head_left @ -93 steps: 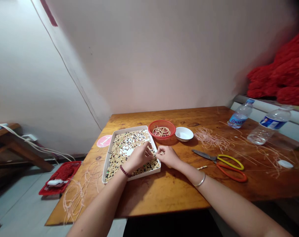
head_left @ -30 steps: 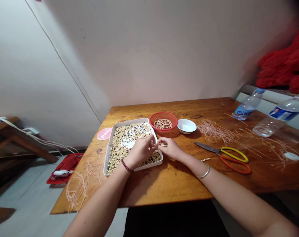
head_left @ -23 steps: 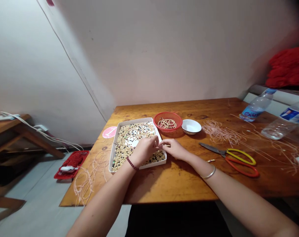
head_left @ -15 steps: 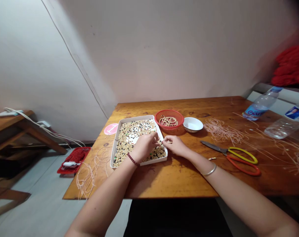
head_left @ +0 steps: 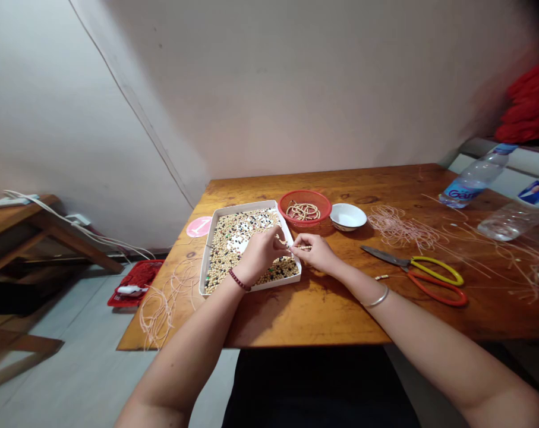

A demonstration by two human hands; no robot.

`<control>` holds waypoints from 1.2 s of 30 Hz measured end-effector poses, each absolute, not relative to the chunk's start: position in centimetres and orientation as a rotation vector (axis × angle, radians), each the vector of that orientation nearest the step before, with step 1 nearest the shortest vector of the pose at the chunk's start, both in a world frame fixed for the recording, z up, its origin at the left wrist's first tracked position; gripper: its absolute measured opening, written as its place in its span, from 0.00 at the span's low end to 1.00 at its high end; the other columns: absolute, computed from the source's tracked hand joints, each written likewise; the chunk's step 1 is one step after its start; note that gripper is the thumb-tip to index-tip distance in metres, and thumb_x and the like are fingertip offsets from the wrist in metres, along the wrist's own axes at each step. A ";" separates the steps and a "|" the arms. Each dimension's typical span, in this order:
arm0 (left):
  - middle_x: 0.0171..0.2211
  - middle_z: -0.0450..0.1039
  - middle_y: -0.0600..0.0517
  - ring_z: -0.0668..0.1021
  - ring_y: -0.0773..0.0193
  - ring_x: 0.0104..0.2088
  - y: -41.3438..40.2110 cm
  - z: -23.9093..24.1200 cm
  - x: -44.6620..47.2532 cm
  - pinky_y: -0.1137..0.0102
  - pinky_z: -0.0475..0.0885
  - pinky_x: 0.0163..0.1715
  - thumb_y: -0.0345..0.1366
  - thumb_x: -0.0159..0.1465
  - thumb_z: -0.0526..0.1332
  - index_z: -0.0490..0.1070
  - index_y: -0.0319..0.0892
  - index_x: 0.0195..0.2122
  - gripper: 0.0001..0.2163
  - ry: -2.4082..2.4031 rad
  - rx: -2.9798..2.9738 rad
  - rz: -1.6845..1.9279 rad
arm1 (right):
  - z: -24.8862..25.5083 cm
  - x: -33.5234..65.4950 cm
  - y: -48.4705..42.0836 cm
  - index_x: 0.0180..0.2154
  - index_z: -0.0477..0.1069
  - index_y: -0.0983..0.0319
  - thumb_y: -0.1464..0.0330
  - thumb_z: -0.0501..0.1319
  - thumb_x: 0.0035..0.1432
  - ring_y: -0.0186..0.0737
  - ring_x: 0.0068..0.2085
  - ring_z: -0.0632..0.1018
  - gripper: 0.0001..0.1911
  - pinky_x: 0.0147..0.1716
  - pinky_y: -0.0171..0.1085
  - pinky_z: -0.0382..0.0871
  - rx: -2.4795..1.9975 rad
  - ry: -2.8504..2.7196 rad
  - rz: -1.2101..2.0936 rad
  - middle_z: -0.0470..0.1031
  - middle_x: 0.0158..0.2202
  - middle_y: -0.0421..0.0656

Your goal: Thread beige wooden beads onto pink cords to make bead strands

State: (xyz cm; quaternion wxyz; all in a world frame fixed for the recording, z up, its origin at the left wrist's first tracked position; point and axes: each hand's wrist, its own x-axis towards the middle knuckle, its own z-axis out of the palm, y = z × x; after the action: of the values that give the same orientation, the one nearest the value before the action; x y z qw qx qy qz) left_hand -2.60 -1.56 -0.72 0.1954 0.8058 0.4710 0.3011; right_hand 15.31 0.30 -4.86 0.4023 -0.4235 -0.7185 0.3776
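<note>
A white tray (head_left: 207,258) full of small tan, dark and white beads lies on the wooden table (head_left: 322,309). Over its right edge my left hand (head_left: 260,254) is pinched closed on a bead or the cord end; which one is too small to tell. My right hand (head_left: 316,252) sits just right of the tray, fingers pinched on a thin cord with a few beads threaded on it (head_left: 301,246). The two hands nearly touch at the fingertips.
Behind the tray stand a red mesh basket (head_left: 305,208) of bead bracelets and a white bowl (head_left: 348,216). Scissors (head_left: 423,274), loose pink cords (head_left: 396,229) and two water bottles (head_left: 474,176) lie to the right. More cords (head_left: 162,300) hang off the left edge.
My left hand lifted from the beads in the tray and met my right hand at the cord. The view has drifted, so the table sits a little higher in the picture.
</note>
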 end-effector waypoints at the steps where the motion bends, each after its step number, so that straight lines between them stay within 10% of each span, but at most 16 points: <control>1: 0.27 0.78 0.52 0.80 0.64 0.28 -1.5 -0.7 -2.6 0.76 0.69 0.26 0.34 0.55 0.68 0.65 0.41 0.36 0.13 1.322 2.260 0.850 | -4.9 15.3 0.3 0.26 0.70 0.64 0.62 0.61 0.50 0.34 0.26 0.71 0.11 0.27 0.32 0.63 -1.075 -1.816 0.949 0.74 0.24 0.41; 36: 0.29 0.75 0.53 0.75 0.66 0.27 -1.5 -1.5 -2.8 0.74 0.65 0.27 0.38 0.57 0.66 0.67 0.42 0.35 0.10 1.339 2.596 0.847 | -5.2 14.8 0.9 0.26 0.70 0.63 0.67 0.60 0.47 0.36 0.29 0.73 0.05 0.32 0.35 0.66 -1.046 -1.695 1.158 0.73 0.26 0.40</control>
State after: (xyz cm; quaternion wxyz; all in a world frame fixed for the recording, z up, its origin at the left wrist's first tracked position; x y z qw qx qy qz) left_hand -2.84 -1.48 -1.51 0.0501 0.8525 0.4397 0.2782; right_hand 14.80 0.86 -5.22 0.4067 -0.4147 -0.6721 0.4591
